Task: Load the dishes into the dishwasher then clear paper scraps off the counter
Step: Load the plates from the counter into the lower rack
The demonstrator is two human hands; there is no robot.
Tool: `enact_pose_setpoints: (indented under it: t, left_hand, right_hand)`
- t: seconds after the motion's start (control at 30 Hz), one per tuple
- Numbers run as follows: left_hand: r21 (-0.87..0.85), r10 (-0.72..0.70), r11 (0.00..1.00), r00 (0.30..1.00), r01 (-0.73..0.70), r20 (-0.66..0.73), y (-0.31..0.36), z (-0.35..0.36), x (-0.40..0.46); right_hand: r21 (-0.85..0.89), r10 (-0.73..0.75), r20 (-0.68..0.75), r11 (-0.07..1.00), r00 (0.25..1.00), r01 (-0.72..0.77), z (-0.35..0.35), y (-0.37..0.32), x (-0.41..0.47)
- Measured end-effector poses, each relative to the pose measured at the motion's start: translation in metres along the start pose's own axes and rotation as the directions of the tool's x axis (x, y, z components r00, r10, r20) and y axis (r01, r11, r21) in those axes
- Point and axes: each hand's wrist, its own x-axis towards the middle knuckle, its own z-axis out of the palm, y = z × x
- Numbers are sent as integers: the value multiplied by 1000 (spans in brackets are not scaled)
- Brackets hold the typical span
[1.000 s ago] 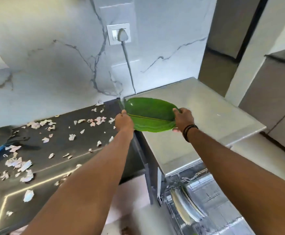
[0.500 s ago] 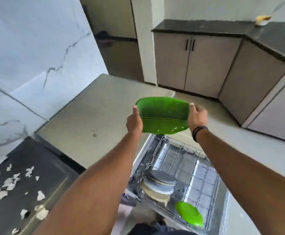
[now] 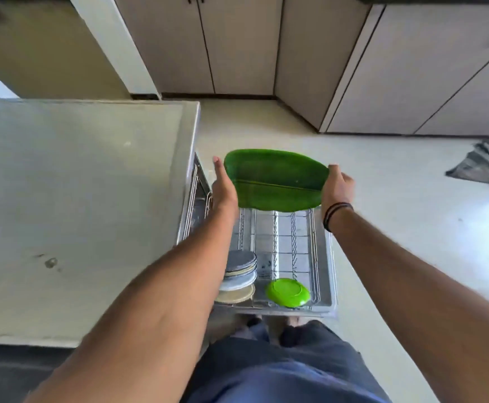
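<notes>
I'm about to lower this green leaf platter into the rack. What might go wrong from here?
1. The leaf-shaped platter is held only at its two ends, the left hand with fingers fairly straight; it may slip.
2. It looks long against the rack; it may not seat between the tines.
3. The stacked plates and the green bowl fill the near end; lowering there risks knocking them.

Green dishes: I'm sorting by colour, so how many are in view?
2. A leaf-shaped green tray held above the dishwasher rack, and a small round green plate in the rack's near right corner. None seem hidden.
</notes>
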Motion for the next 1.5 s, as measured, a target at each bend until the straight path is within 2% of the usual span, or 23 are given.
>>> enact_pose_setpoints:
  t: [0.13, 0.2, 0.27, 0.33, 0.4, 0.57, 0.63, 0.73, 0.8, 0.9, 0.97, 1.07, 1.17, 1.3, 1.5]
  left_hand:
    - [-37, -119, 992, 988, 123, 101, -32, 13, -23]
    - [-60, -132, 989, 987, 138, 91, -46, 16, -27]
    - [-87, -207, 973, 976, 213, 73, -65, 18, -18]
    - [-67, -277, 957, 958, 281, 71, -86, 20, -7]
    - [-17, -321, 947, 945, 322, 60, -105, 19, -1]
    - [102, -382, 919, 924, 380, 0, -165, 12, 20]
    - [101, -444, 892, 896, 442, 8, -192, 4, 25]
    - [102, -554, 832, 830, 546, 73, -224, -10, 33]
    - [130, -639, 769, 757, 626, 136, -242, -14, 39]
    - [272, -724, 671, 688, 690, 43, -269, -14, 46]
    - [347, -734, 629, 678, 695, -26, -285, -11, 50]
    - [404, -703, 609, 700, 683, -124, -312, -8, 59]
    - [391, -663, 615, 718, 684, -212, -339, -6, 76]
    - [335, -632, 615, 700, 714, -332, -359, -7, 97]
    - [366, -660, 568, 673, 738, -334, -376, -4, 108]
  right_hand:
    - [4, 227, -24, 974, 974, -227, -16, 51, 20]
    - [53, 338, 3, 940, 941, -338, -19, 75, 28]
    - [137, 419, 67, 895, 906, -424, -21, 97, 35]
    - [211, 489, 113, 839, 865, -502, -23, 125, 48]
    - [229, 536, 100, 808, 838, -543, -27, 153, 59]
    - [164, 587, 125, 783, 800, -600, -30, 225, 88]
    - [220, 580, 110, 778, 807, -589, -28, 250, 94]
    - [339, 584, 47, 754, 811, -562, -25, 283, 103]
    - [367, 602, 13, 740, 799, -564, -24, 306, 112]
    - [306, 615, -100, 767, 782, -564, -25, 338, 125]
    - [249, 622, -143, 776, 770, -580, -21, 359, 133]
    - [185, 659, -137, 750, 739, -635, -12, 388, 139]
    - [115, 704, -92, 710, 704, -695, 2, 414, 144]
    - [22, 731, -49, 682, 681, -731, 18, 438, 149]
    - [-73, 685, -103, 718, 722, -692, 23, 437, 168]
